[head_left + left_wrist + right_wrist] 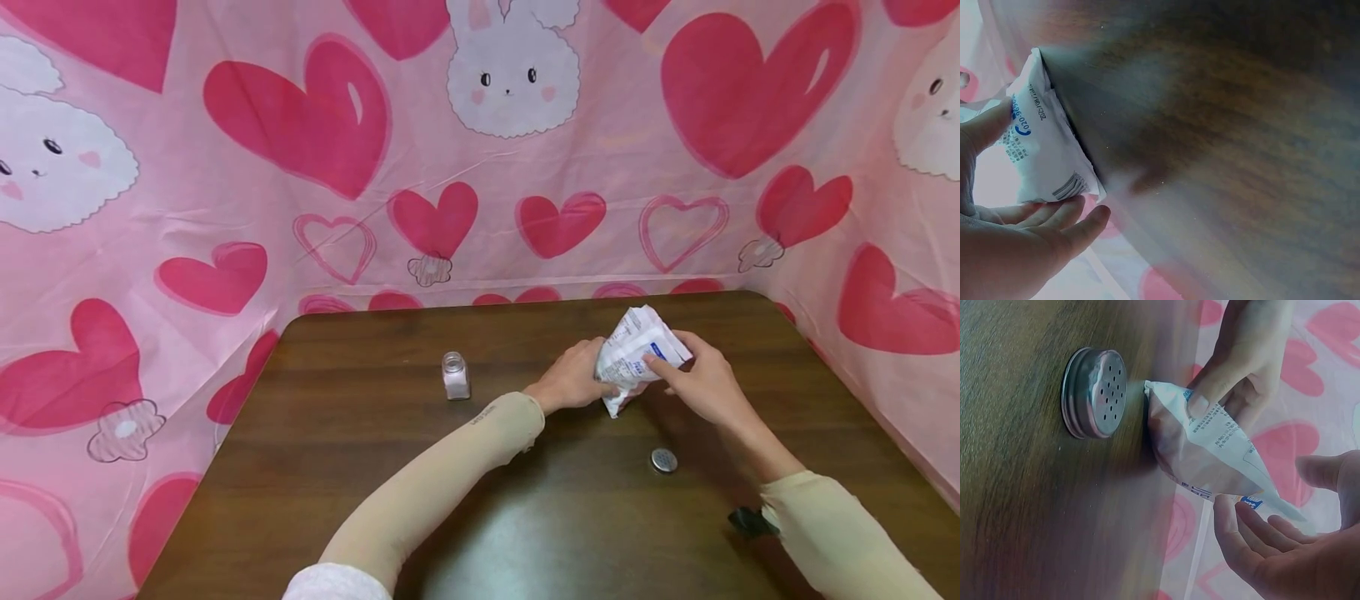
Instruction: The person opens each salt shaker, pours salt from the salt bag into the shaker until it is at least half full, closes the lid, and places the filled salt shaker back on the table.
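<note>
A white printed plastic packet (637,346) with blue lettering is held up over the right part of the table, its lower corner close to the tabletop. My left hand (573,375) grips its lower left side; in the left wrist view the thumb lies on the print and the fingers pass beneath. At the upper right edge, my right hand (708,387) holds the packet between thumb and fingers. To the left stands an uncapped glass shaker jar (455,379) with white contents. A perforated metal lid (1110,394) lies nearer me, holes upward. The packet's contents are hidden.
The dark wooden table (360,467) ends at a pink curtain (480,158) printed with hearts and rabbits, which hangs behind and along both sides. A small black object (752,522) shows beside the right sleeve.
</note>
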Demonstrator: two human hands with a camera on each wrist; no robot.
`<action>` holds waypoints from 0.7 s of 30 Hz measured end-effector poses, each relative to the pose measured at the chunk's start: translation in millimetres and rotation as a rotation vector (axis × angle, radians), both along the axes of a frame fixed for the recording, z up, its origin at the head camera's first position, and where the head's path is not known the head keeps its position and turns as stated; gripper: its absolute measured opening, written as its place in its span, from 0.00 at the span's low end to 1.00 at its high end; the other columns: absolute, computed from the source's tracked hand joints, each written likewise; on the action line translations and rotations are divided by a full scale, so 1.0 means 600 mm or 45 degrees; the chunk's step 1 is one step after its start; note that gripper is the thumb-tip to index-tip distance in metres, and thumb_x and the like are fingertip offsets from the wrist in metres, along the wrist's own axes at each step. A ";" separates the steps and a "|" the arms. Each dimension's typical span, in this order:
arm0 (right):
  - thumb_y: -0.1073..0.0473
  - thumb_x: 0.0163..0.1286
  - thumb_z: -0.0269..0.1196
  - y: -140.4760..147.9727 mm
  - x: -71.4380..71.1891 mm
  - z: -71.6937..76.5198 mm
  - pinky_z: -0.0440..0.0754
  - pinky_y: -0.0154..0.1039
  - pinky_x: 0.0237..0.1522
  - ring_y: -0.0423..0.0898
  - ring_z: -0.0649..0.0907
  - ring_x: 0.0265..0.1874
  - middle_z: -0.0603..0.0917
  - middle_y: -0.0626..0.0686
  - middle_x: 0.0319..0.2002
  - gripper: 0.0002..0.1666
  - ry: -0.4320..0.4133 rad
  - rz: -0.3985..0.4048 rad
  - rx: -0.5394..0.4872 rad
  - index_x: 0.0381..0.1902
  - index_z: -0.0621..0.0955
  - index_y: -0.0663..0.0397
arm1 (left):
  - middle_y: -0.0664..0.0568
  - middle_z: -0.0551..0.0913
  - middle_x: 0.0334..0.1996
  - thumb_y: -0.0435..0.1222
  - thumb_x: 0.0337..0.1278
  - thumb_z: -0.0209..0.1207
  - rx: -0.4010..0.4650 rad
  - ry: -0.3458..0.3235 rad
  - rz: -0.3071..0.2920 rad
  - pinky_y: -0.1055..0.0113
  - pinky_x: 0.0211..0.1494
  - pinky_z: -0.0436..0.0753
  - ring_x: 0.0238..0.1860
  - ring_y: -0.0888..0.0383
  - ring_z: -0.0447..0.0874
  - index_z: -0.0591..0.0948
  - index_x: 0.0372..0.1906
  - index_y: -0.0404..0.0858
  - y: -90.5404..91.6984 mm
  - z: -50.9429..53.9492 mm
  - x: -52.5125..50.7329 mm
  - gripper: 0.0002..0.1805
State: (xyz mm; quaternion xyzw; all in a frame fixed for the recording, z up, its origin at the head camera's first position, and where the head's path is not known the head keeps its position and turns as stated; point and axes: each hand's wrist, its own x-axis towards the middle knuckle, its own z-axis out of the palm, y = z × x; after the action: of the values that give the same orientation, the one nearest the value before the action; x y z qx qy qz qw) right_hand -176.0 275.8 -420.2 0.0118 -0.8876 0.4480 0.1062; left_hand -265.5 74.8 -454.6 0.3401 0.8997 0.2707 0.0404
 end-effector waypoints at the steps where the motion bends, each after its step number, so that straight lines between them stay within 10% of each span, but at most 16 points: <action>1: 0.51 0.76 0.67 0.001 0.000 0.000 0.84 0.40 0.27 0.57 0.87 0.26 0.83 0.71 0.48 0.39 -0.001 -0.004 0.000 0.72 0.68 0.72 | 0.52 0.80 0.48 0.43 0.58 0.77 -0.001 0.002 -0.003 0.70 0.51 0.76 0.46 0.60 0.76 0.74 0.66 0.38 0.000 0.000 0.001 0.36; 21: 0.51 0.76 0.67 0.010 -0.005 -0.006 0.81 0.37 0.25 0.48 0.85 0.25 0.80 0.74 0.55 0.40 0.045 -0.057 0.091 0.73 0.67 0.72 | 0.51 0.80 0.52 0.47 0.60 0.76 -0.046 0.030 0.007 0.68 0.52 0.77 0.49 0.59 0.77 0.73 0.66 0.40 -0.004 -0.001 0.009 0.35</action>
State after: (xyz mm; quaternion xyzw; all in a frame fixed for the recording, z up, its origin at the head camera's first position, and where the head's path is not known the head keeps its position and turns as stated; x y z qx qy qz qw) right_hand -179.2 281.8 -423.7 0.0037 -0.9011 0.4131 0.1315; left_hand -260.4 72.7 -455.3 0.3400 0.9058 0.2505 0.0353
